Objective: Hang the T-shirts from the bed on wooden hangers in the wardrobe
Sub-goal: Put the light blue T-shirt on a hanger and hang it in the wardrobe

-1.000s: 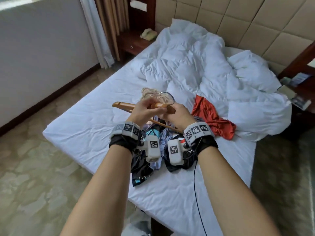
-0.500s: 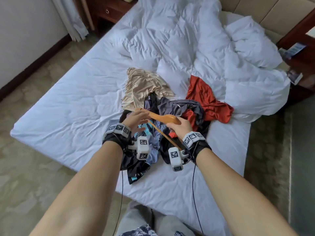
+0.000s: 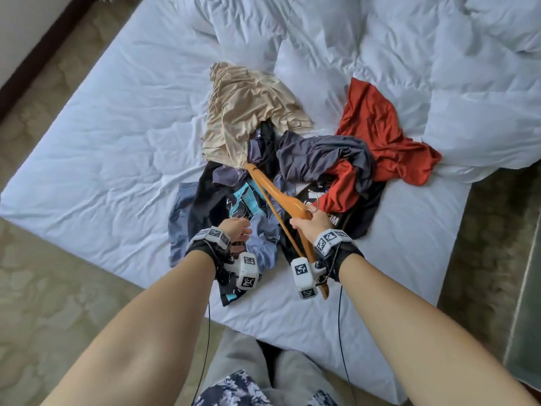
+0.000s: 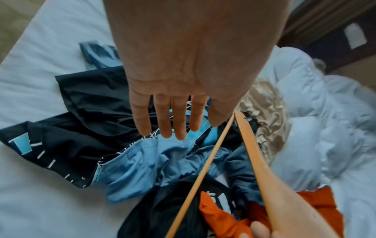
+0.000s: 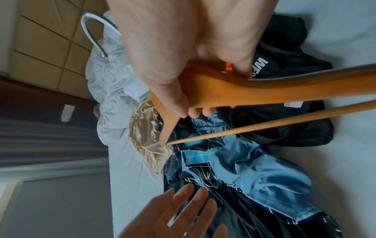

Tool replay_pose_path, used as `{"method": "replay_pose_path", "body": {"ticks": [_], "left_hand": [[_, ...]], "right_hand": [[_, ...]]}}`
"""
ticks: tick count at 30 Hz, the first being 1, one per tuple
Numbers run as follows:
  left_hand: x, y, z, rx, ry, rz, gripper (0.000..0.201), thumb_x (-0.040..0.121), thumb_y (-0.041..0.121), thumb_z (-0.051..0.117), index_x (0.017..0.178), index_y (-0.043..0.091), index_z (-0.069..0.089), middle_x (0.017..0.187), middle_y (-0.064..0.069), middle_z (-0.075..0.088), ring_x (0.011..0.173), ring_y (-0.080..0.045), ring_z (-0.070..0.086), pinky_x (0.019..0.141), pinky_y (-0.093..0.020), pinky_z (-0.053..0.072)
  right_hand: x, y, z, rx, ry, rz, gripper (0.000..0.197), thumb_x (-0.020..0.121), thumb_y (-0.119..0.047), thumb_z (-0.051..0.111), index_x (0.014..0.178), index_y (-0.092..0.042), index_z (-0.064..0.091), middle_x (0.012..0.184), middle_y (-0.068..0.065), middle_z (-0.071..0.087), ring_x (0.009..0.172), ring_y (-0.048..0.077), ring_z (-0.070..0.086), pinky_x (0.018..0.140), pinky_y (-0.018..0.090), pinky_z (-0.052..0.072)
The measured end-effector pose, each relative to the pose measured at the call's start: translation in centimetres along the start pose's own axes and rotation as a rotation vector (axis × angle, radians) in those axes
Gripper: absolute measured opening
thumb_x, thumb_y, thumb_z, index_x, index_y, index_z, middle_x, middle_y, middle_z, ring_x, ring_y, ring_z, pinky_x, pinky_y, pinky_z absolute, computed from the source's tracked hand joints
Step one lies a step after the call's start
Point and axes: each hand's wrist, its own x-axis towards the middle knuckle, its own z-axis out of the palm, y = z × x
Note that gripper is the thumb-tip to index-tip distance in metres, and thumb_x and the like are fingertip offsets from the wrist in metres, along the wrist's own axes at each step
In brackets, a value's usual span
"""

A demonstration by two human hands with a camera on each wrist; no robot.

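Observation:
My right hand (image 3: 308,222) grips a wooden hanger (image 3: 275,194) near its metal hook (image 5: 91,32), fingers curled round the shoulder (image 5: 223,90); the hanger points away over a heap of T-shirts on the bed (image 3: 111,136). My left hand (image 3: 237,230) hangs open with straight fingers (image 4: 168,119) just above a light blue shirt (image 4: 146,162) and a black shirt with blue print (image 3: 210,200). A beige shirt (image 3: 246,106), a grey one (image 3: 319,153) and a red one (image 3: 377,127) lie further back.
A rumpled white duvet (image 3: 409,54) covers the far right of the bed. Patterned floor (image 3: 44,303) lies to the left and in front, and a dark skirting board (image 3: 35,60) runs at the far left. My legs (image 3: 257,376) stand at the bed's near edge.
My left hand has let go of the hanger and dropped open over the blue shirt. The right hand alone now holds the hanger, swung to point away. The view has tilted down.

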Motion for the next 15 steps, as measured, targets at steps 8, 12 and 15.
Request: {"method": "replay_pose_path", "body": {"ticks": [8,12,15], "left_hand": [[4.4,-0.7,2.9,0.326,0.0,0.099,0.034,0.101,0.016,0.049,0.135,0.017,0.051,0.118,-0.006,0.048,0.088,-0.014,0.054,0.079,-0.033,0.051],[5.6,-1.1,4.3,0.335,-0.051,0.072,0.039,0.099,0.014,0.052,0.138,0.016,0.055,0.125,-0.003,0.05,0.118,-0.025,0.052,0.096,-0.035,0.045],[6.7,-1.6,5.1,0.335,-0.012,0.035,0.037,0.097,0.019,0.058,0.133,0.013,0.059,0.131,-0.011,0.058,0.111,-0.03,0.057,0.099,-0.044,0.049]], "right_hand": [[3.8,3.1,1.2,-0.014,-0.065,0.075,0.022,0.082,-0.023,0.073,0.104,-0.024,0.07,0.094,-0.001,0.071,0.09,0.021,0.064,0.083,0.027,0.047],[5.0,4.5,1.6,0.023,-0.078,0.113,0.024,0.077,-0.017,0.074,0.1,-0.023,0.073,0.095,-0.003,0.075,0.095,0.018,0.068,0.093,0.032,0.051],[5.5,5.5,1.5,0.032,-0.095,0.128,0.022,0.077,-0.015,0.073,0.097,-0.024,0.073,0.094,-0.004,0.076,0.096,0.016,0.068,0.089,0.029,0.05]]}}
